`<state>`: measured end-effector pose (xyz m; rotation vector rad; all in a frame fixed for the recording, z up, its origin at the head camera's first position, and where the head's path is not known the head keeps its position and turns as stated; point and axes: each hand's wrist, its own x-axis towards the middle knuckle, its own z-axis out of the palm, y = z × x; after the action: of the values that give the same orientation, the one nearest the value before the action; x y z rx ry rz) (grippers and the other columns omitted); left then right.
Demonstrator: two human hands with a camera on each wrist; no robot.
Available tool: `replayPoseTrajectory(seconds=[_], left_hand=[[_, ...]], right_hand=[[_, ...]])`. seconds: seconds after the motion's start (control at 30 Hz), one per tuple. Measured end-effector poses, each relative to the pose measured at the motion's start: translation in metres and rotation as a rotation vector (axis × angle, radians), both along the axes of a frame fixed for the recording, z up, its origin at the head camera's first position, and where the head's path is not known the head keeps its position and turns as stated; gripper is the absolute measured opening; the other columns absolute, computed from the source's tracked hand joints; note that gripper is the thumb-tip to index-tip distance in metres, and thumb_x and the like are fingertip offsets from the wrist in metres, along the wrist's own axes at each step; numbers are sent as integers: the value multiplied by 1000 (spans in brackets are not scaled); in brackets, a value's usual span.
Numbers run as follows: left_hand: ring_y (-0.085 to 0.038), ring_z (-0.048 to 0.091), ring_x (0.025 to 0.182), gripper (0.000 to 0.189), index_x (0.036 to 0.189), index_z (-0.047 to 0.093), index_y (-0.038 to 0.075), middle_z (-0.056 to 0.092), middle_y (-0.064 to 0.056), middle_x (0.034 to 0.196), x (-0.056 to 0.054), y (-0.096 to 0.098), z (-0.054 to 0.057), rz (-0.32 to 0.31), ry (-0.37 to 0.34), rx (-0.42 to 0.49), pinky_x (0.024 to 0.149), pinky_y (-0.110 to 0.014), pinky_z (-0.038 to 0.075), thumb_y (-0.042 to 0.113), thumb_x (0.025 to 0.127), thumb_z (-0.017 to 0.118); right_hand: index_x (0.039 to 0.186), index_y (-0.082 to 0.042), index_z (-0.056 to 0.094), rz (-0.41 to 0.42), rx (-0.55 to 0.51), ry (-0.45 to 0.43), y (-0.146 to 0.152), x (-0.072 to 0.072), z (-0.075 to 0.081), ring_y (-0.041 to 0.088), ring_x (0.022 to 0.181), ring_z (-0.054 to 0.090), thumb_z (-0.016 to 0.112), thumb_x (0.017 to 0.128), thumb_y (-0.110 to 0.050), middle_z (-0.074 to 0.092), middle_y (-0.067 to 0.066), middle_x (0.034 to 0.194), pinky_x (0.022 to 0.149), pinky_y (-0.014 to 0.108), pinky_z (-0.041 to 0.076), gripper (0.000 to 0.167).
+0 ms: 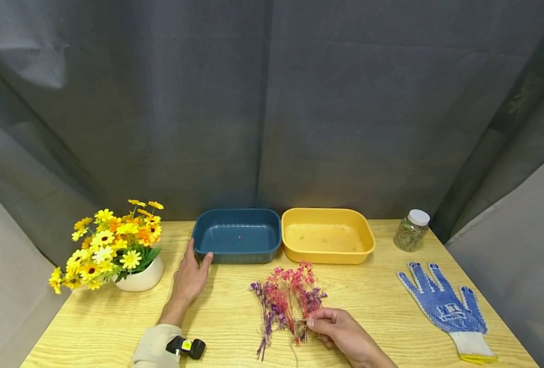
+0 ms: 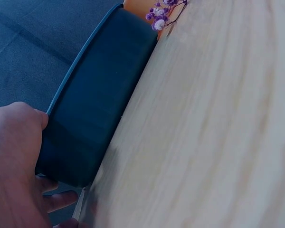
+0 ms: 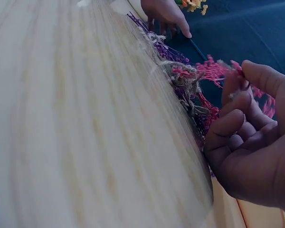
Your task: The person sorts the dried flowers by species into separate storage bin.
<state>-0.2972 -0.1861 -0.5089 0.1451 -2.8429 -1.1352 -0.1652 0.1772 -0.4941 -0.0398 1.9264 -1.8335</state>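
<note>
My left hand [image 1: 191,278] rests at the left front corner of a dark blue plastic bin [image 1: 235,256]. Its thumb lies on the front rim, and the other fingers extend along the left side. Several small bunches of dried flowers [image 1: 290,286], pink and purple, lie on the table before the bins. With thumb and index finger, my right hand [image 1: 338,329] pinches at the right-hand bunch, near its stems. Twine [image 3: 194,85] is wound about the stems in the right wrist view. I cannot tell whether twine or a stem is between the fingertips.
A yellow bin [image 1: 329,257] stands right beside the blue one. Potted yellow artificial flowers [image 1: 138,278] are at the left. To the right are a white-lidded jar [image 1: 410,234] of dried greenish bits and a blue-and-white work glove [image 1: 451,306]. A dark curtain [image 1: 272,112] hangs behind the table.
</note>
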Motion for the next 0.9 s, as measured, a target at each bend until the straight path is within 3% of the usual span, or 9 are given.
replayPoseTrajectory(seconds=[0.2,0.57,0.9], left_hand=[[-41,23,145,80,157,-4,22,13,-15,163,-1,0,0,-3,-6,2,108,-68,20,59,98,36],[-42,24,145,80,157,-2,21,13,-15,163,1,0,0,0,0,2,108,-68,20,60,98,35],[-43,25,144,78,157,-1,19,15,-17,162,2,1,0,8,9,-6,107,-70,20,55,99,37]], right_hand=[[96,-7,61,-28,-13,12,-1,1,1,8,61,45,67,90,-23,64,-6,83,56,22,39,18],[121,2,59,-38,-90,7,1,0,0,5,64,46,63,93,-25,74,2,101,58,20,38,39],[111,1,62,-121,-33,24,-2,1,1,8,68,51,72,87,-21,66,-5,84,61,22,42,34]])
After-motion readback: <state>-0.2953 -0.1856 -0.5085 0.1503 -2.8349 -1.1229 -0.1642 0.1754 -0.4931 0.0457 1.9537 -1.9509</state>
